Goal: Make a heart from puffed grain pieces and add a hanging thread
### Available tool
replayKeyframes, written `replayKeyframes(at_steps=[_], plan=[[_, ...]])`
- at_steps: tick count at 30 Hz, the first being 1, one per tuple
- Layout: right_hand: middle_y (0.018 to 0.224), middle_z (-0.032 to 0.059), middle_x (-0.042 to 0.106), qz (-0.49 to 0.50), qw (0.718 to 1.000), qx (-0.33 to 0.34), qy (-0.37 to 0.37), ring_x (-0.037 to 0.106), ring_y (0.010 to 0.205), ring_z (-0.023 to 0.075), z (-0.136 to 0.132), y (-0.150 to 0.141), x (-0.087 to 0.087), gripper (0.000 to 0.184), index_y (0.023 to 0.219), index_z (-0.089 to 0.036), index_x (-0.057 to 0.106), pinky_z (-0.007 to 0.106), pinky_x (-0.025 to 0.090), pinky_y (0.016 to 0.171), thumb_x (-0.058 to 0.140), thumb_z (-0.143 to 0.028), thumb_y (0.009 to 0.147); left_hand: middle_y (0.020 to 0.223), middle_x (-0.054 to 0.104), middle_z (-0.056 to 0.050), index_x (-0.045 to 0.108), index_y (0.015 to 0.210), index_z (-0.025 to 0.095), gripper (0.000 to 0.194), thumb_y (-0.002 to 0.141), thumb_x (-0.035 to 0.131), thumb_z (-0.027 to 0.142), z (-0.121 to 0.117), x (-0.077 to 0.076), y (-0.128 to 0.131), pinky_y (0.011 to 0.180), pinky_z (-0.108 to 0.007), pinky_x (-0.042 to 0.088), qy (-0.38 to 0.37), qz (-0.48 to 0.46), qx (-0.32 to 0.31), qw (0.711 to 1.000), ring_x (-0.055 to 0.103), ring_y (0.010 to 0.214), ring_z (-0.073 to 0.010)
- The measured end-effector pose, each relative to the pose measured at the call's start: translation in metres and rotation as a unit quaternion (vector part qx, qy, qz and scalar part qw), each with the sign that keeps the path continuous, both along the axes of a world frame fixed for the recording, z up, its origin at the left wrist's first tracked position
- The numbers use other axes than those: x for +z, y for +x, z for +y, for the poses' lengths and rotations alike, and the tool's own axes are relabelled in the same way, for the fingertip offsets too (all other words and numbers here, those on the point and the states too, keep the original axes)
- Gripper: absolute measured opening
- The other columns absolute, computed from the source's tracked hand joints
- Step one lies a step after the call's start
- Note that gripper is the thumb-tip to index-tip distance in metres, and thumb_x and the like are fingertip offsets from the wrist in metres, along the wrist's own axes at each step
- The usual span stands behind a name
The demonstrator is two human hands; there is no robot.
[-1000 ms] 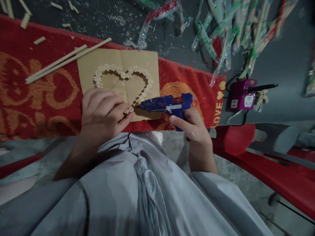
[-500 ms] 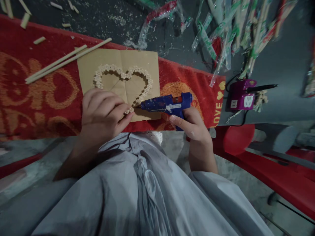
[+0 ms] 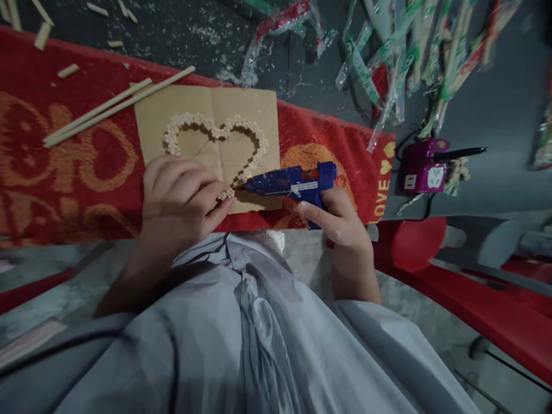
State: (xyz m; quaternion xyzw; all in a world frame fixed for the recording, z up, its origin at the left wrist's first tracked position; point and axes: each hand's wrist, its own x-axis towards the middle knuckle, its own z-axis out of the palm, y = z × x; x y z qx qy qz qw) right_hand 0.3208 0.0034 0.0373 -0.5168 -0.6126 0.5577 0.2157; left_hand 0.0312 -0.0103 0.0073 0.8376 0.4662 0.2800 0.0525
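Observation:
My right hand (image 3: 340, 221) is wrapped round the handle of a blue glue gun (image 3: 280, 183), whose nozzle points left. The nozzle tip is close beside a small cluster of cut wooden stick pieces (image 3: 226, 195), pinched between the thumb and fingers of my left hand (image 3: 183, 192). Whether the tip touches the cluster I cannot tell. Above my left hand, a heart outline of short pale stick pieces (image 3: 257, 150) lies on a creased tan sheet (image 3: 202, 99). That hand hides the heart's lower left side.
Two long chopsticks (image 3: 116, 108) overlap the sheet's left edge on a red patterned towel (image 3: 26, 75). Cut stick pieces (image 3: 68, 71) and plastic wrappers (image 3: 362, 66) are scattered behind. A purple power socket (image 3: 425, 167) stands right; red chairs (image 3: 418, 244) are below.
Both hands, the glue gun and the cluster look unmoved. A blurred dark cord now shows across the lower left, over the grey clothing.

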Motion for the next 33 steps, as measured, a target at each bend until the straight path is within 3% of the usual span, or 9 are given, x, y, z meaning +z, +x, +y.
replayKeyframes(at_steps=[8,14,22,27,30,32,33], plan=[[0.058,-0.0024,0.046,0.001,1.000,-0.001,0.014,0.040,0.056,0.0126,0.000,0.001,-0.002,0.055,0.065,-0.022,0.055,0.031,0.031,0.056,0.069,-0.068,0.093,0.102,0.077,0.000,0.070,0.099,0.031,0.011,0.094,0.075,0.023,-0.001,0.004,0.000,0.112,-0.060,0.053,-0.048,0.011,0.019,0.999,0.072,0.108,-0.0270],[0.057,-0.0019,0.047,0.015,1.000,0.023,0.010,0.042,0.056,0.0128,0.001,0.006,-0.004,0.061,0.063,-0.022,0.055,0.030,0.033,0.055,0.064,-0.074,0.094,0.102,0.078,-0.001,0.071,0.100,0.030,0.012,0.092,0.076,0.022,0.000,0.004,0.001,0.108,-0.061,0.054,-0.035,0.006,0.011,0.999,0.073,0.106,-0.0286],[0.059,-0.0026,0.051,0.033,0.998,0.031,0.041,0.044,0.056,0.0121,0.002,0.006,0.000,0.051,0.069,-0.021,0.058,0.029,0.035,0.055,0.067,-0.063,0.097,0.102,0.077,-0.001,0.070,0.102,0.032,0.019,0.089,0.078,0.020,0.000,-0.003,-0.002,0.110,-0.062,0.051,-0.032,-0.029,0.003,0.999,0.072,0.107,-0.0290],[0.064,-0.0027,0.058,0.049,0.996,-0.029,0.066,0.047,0.055,0.0123,-0.007,0.022,-0.004,0.039,0.083,-0.022,0.071,0.028,0.039,0.054,0.073,-0.059,0.093,0.102,0.077,-0.001,0.071,0.103,0.029,0.019,0.089,0.078,0.019,0.000,-0.003,-0.003,0.109,-0.062,0.050,-0.026,-0.035,-0.003,0.999,0.071,0.104,-0.0289],[0.061,-0.0022,0.060,0.061,0.986,-0.123,0.089,0.051,0.050,0.0146,-0.017,0.043,-0.009,0.043,0.080,-0.025,0.071,0.029,0.039,0.048,0.069,-0.065,0.093,0.104,0.077,-0.002,0.071,0.105,0.028,0.019,0.090,0.079,0.019,0.000,-0.002,-0.002,0.107,-0.059,0.054,-0.005,-0.006,-0.003,1.000,0.072,0.104,-0.0291],[0.067,-0.0014,0.063,0.003,0.968,-0.217,0.127,0.056,0.054,0.0168,-0.021,0.060,-0.012,0.043,0.085,-0.026,0.072,0.031,0.044,0.050,0.070,-0.069,0.090,0.103,0.077,-0.002,0.072,0.104,0.028,0.019,0.089,0.079,0.019,0.000,-0.001,-0.001,0.106,-0.059,0.055,0.004,-0.004,0.000,1.000,0.073,0.104,-0.0295],[0.073,-0.0002,0.065,-0.032,0.961,-0.233,0.143,0.062,0.060,0.0192,-0.021,0.068,-0.012,0.045,0.090,-0.027,0.073,0.032,0.048,0.054,0.070,-0.072,0.088,0.102,0.077,-0.002,0.072,0.103,0.028,0.019,0.088,0.079,0.020,0.000,-0.001,-0.001,0.105,-0.059,0.055,0.012,-0.009,0.002,1.000,0.073,0.103,-0.0295]])
